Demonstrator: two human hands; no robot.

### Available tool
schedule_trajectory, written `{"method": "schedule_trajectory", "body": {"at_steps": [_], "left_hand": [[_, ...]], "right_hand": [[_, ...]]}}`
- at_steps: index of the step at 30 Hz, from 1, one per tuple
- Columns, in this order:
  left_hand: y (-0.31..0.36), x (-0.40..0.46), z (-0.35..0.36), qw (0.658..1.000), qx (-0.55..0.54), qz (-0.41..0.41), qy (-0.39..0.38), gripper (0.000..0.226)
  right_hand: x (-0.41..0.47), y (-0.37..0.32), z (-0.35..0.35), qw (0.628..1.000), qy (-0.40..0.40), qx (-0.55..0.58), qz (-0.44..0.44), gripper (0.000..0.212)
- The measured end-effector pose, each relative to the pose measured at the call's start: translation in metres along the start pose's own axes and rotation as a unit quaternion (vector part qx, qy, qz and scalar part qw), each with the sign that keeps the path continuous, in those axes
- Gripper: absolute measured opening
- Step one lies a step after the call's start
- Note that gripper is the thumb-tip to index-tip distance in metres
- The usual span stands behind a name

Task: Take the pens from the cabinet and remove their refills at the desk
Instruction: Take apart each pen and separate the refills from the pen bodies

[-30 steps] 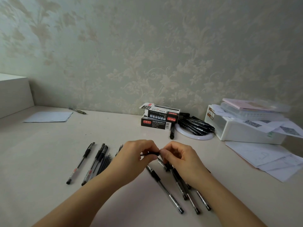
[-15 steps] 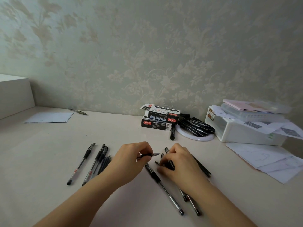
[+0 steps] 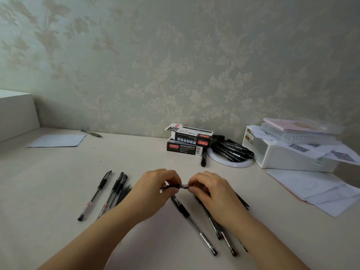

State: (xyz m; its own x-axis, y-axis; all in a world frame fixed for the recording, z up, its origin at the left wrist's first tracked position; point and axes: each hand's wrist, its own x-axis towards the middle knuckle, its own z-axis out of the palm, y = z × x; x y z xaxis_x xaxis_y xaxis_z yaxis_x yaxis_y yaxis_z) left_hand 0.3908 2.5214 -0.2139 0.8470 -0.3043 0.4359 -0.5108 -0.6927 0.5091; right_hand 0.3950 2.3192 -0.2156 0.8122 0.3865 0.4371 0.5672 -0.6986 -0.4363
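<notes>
A black gel pen [image 3: 176, 186] is held level just above the desk [image 3: 58, 172], between both hands. My left hand [image 3: 153, 191] grips its black grip section, and my right hand [image 3: 212, 191] pinches its silver tip end. Two or three capped pens [image 3: 95, 195] and a bundle of thin dark refills [image 3: 121, 193] lie to the left of my left hand. Several more pens [image 3: 194, 225] lie under and in front of my right hand, partly hidden by it.
Two stacked black pen boxes [image 3: 187, 141] stand at the back centre, with a heap of black pens [image 3: 231, 150] on a white round dish beside them. A white storage box [image 3: 288, 154] and loose papers [image 3: 319, 190] fill the right. A paper sheet [image 3: 56, 140] lies far left.
Half a second ago the hands were apart, the right one down among the pens on the desk. Now both hands are together again, gripping one pen by its two ends.
</notes>
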Motion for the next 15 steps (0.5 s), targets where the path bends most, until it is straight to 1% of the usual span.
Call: {"method": "schedule_trajectory", "body": {"at_steps": [4,8,12,15], "left_hand": [[0.0006,0.0004,-0.0019,1.0,0.001,0.005,-0.007,0.016],[0.0041,-0.0004,-0.0027,1.0,0.005,0.014,-0.02,0.014],[0.0052,-0.0001,-0.0047,0.999,-0.035,-0.019,0.002,0.01],[0.0062,-0.0004,-0.0045,1.0,-0.007,0.001,-0.01,0.007]], "right_hand": [[0.0004,0.0003,0.001,0.999,0.014,0.045,-0.004,0.005],[-0.0003,-0.0013,0.0042,0.997,0.001,0.075,-0.012,0.005],[-0.0007,-0.0007,0.0038,0.993,0.002,0.12,0.008,0.006],[-0.0015,-0.0005,0.0042,0.991,0.0,0.134,0.011,0.005]]}}
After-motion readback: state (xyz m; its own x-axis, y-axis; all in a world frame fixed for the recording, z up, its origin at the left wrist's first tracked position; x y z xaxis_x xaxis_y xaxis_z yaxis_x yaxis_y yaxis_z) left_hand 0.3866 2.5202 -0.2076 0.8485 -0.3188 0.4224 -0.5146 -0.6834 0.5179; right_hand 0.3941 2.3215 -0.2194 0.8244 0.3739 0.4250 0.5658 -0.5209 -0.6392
